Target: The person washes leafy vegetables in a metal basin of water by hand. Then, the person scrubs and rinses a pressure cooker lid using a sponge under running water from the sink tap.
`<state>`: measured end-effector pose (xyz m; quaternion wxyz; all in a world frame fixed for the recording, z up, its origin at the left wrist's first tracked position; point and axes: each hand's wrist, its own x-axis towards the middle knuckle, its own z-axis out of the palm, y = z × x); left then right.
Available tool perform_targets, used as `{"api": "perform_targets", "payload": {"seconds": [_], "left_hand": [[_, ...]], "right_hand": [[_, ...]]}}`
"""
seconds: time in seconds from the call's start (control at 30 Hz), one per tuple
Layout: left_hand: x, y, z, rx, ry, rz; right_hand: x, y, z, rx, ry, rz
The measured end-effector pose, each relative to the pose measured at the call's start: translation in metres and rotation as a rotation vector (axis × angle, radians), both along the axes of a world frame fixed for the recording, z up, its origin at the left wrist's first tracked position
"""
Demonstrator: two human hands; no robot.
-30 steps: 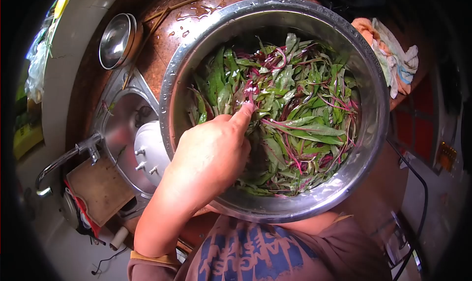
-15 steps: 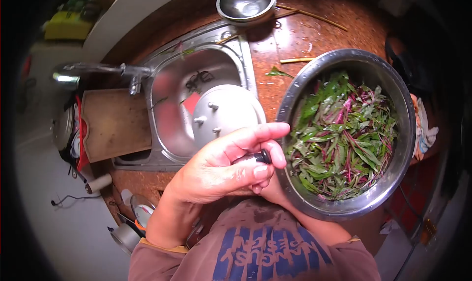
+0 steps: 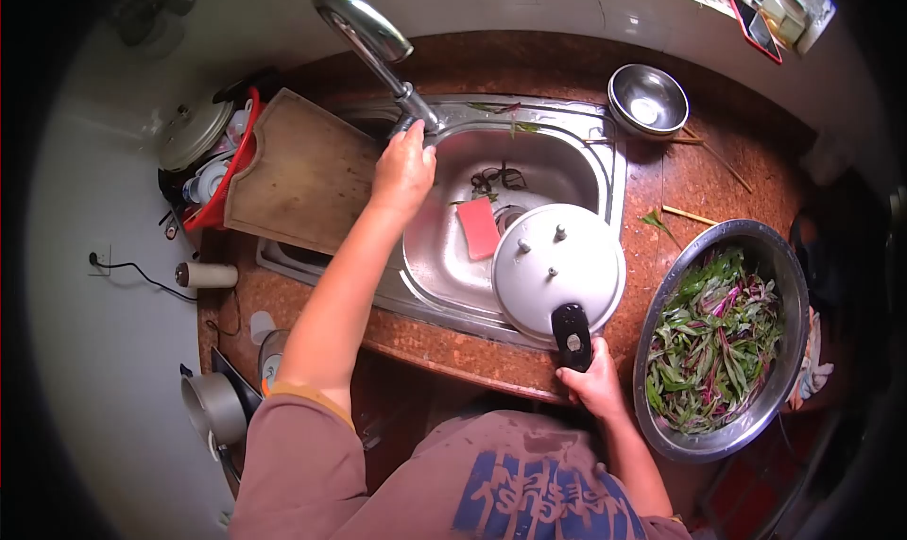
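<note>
My left hand (image 3: 404, 173) reaches over the sink to the base of the chrome faucet (image 3: 370, 53), fingers closed on its lever (image 3: 406, 124). No stream of water shows at the spout. My right hand (image 3: 597, 381) grips the black handle (image 3: 572, 337) of a silver pressure cooker lid (image 3: 586, 257). The lid is over the right front part of the steel sink (image 3: 430, 257), its knobs and valve facing up. A pink sponge (image 3: 478, 228) and dark wet scraps (image 3: 499, 178) lie in the basin, left of and behind the lid.
A large steel bowl of leafy greens (image 3: 723, 346) stands right of my right hand. Behind it are stacked metal bowls (image 3: 649, 101) and chopsticks (image 3: 727, 162). A wooden cutting board (image 3: 298, 176) leans by a red rack (image 3: 231, 186) on the left. A pot (image 3: 215, 408) is at lower left.
My left hand has moved from beside the lid's handle up to the faucet. The lid's handle now shows in my right hand. The view has shifted, bringing in more of the back wall.
</note>
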<state>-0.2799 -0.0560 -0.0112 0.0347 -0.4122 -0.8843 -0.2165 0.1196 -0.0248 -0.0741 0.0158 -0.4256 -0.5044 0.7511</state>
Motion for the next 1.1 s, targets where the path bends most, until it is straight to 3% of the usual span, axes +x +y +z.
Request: {"api": "perform_targets", "payload": {"seconds": [0.23, 0.43, 0.53, 0.63, 0.7, 0.83, 0.97, 1.1], "left_hand": [[-0.023, -0.011, -0.01, -0.248, 0.058, 0.066], [-0.033, -0.023, -0.03, -0.177, 0.006, 0.079], [-0.028, -0.017, -0.036, -0.025, -0.059, 0.059], [0.021, 0.008, -0.01, 0.35, -1.036, 0.183], [0.035, 0.025, -0.008, 0.477, -1.469, 0.104], [0.051, 0.063, 0.002, 0.659, -1.639, 0.192], [0.03, 0.07, -0.004, 0.81, -1.969, 0.137], [0.067, 0.078, 0.004, 0.602, -1.851, 0.21]], "right_hand": [[0.0, -0.001, -0.001, 0.005, 0.0, -0.005], [-0.002, 0.0, 0.003, -0.002, -0.009, -0.004], [-0.001, 0.0, 0.001, -0.001, -0.025, 0.003], [-0.001, 0.001, 0.002, -0.003, -0.021, 0.002], [-0.001, 0.0, 0.002, -0.008, -0.01, -0.001], [-0.002, 0.001, 0.005, -0.03, -0.011, -0.009], [-0.002, 0.001, 0.004, -0.024, -0.022, 0.002], [-0.001, 0.002, 0.002, -0.023, -0.021, 0.013]]}}
